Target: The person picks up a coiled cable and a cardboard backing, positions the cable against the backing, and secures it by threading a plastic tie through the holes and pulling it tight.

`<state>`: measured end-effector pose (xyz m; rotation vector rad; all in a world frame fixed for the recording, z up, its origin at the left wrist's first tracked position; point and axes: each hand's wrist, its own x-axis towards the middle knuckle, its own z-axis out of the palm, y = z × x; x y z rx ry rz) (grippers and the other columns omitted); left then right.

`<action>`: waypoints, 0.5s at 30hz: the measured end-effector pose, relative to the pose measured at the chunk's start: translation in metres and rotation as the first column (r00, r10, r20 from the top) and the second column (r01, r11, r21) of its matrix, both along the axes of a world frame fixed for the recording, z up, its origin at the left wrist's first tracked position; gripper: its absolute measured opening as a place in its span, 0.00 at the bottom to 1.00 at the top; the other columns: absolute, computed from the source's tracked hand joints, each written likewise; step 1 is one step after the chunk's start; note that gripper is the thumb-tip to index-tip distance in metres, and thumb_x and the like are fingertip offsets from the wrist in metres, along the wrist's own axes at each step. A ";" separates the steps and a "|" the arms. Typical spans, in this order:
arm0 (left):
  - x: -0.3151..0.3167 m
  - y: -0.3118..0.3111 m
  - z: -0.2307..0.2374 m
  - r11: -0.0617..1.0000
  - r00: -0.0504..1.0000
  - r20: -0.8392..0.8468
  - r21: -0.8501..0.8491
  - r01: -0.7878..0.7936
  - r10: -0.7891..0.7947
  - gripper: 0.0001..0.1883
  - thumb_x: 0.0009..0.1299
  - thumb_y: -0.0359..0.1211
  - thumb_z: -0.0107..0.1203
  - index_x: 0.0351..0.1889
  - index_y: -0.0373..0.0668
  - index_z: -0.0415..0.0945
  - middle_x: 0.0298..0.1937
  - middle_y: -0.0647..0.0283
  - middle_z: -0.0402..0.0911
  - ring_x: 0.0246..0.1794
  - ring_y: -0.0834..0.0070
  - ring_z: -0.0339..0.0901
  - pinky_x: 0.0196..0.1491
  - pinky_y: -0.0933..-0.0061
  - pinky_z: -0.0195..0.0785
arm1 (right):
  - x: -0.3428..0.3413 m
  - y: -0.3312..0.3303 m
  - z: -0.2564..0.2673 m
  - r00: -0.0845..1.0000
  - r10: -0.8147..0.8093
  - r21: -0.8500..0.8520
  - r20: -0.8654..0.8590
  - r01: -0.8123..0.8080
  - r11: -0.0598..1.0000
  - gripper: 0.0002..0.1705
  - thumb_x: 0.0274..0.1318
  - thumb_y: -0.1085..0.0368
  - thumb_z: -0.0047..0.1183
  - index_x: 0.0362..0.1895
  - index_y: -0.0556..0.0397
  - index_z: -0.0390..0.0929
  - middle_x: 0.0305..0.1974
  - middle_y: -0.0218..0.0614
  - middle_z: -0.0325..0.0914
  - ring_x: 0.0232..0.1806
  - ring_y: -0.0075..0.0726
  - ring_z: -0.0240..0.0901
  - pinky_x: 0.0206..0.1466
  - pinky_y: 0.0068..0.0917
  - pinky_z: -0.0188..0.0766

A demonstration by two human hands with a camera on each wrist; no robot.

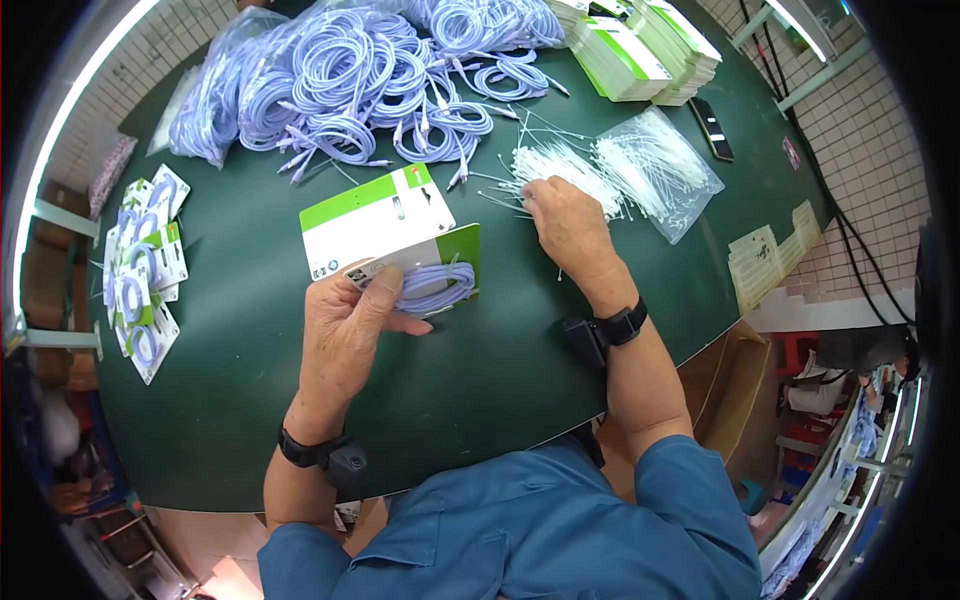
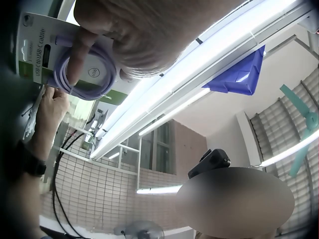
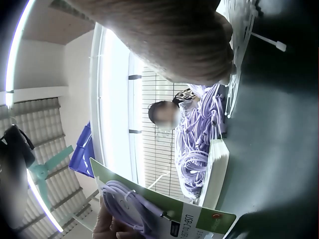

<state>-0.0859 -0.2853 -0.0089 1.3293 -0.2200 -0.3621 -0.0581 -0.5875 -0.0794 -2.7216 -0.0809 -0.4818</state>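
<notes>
My left hand [image 1: 345, 335] grips a white and green card [image 1: 458, 245] printed "USB-C to USB-C cable", thumb in front. A coiled lavender cable [image 1: 437, 287] lies against the card's face and is held along with it; a tie circles the coil in the right wrist view. My right hand [image 1: 572, 225] reaches into a pile of loose white cable ties [image 1: 565, 170], fingers curled down at its near left edge. I cannot tell whether a tie is pinched there, as the fingertips are partly hidden. Flat behind the held card lies a stack of similar cards [image 1: 375, 220].
Heaped lavender cables [image 1: 350, 75], some in plastic bags, fill the table's far side. Finished-looking carded cables [image 1: 145, 265] lie at the left. A bag of cable ties [image 1: 660, 170], card stacks [image 1: 640, 50] and a phone [image 1: 711, 128] are at the right.
</notes>
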 end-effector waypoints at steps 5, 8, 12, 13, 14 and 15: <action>-0.006 0.000 0.005 0.999 0.997 0.079 -0.038 0.007 -0.004 0.19 0.84 0.37 0.57 0.61 0.29 0.83 0.51 0.52 0.90 0.44 0.68 0.89 0.41 0.71 0.86 | -0.001 -0.001 0.004 0.998 0.045 0.071 0.052 -0.048 0.996 0.04 0.65 0.68 0.64 0.43 0.50 0.86 0.43 0.40 0.85 0.40 0.50 0.82 0.44 0.42 0.79; -0.010 0.003 0.016 1.000 0.972 0.235 0.012 -0.015 0.012 0.18 0.83 0.37 0.60 0.61 0.30 0.83 0.52 0.51 0.90 0.49 0.66 0.89 0.46 0.68 0.86 | -0.003 0.007 0.012 0.985 0.087 0.200 0.152 -0.117 0.973 0.03 0.63 0.70 0.65 0.41 0.51 0.87 0.42 0.39 0.85 0.38 0.46 0.82 0.42 0.38 0.78; -0.008 0.007 0.022 0.981 0.824 0.565 0.132 -0.142 0.044 0.17 0.78 0.35 0.65 0.58 0.32 0.85 0.54 0.50 0.89 0.56 0.61 0.88 0.55 0.63 0.84 | -0.004 0.014 0.022 0.962 0.142 0.371 0.234 -0.223 0.902 0.04 0.59 0.74 0.67 0.39 0.54 0.88 0.41 0.38 0.86 0.36 0.39 0.82 0.39 0.32 0.78; -0.008 0.009 0.022 0.963 0.736 0.675 0.170 -0.210 0.041 0.16 0.77 0.34 0.67 0.57 0.33 0.85 0.54 0.49 0.89 0.58 0.59 0.88 0.57 0.61 0.83 | -0.004 0.015 0.022 0.953 0.164 0.398 0.254 -0.258 0.880 0.05 0.59 0.75 0.68 0.39 0.54 0.88 0.41 0.37 0.86 0.35 0.37 0.81 0.38 0.30 0.77; -0.007 0.008 0.021 0.963 0.739 0.672 0.164 -0.212 0.047 0.16 0.77 0.34 0.67 0.57 0.33 0.85 0.54 0.49 0.89 0.58 0.59 0.88 0.57 0.61 0.83 | -0.005 0.016 0.022 0.944 0.185 0.423 0.274 -0.291 0.858 0.06 0.58 0.76 0.68 0.40 0.54 0.89 0.41 0.37 0.86 0.35 0.35 0.81 0.37 0.28 0.77; -0.004 0.007 0.020 0.945 0.669 0.741 0.179 -0.274 0.053 0.15 0.75 0.32 0.69 0.55 0.33 0.85 0.54 0.49 0.89 0.58 0.57 0.88 0.59 0.59 0.81 | -0.005 0.018 0.023 0.945 0.190 0.419 0.266 -0.291 0.860 0.06 0.58 0.76 0.68 0.40 0.54 0.89 0.41 0.37 0.86 0.35 0.35 0.81 0.37 0.28 0.77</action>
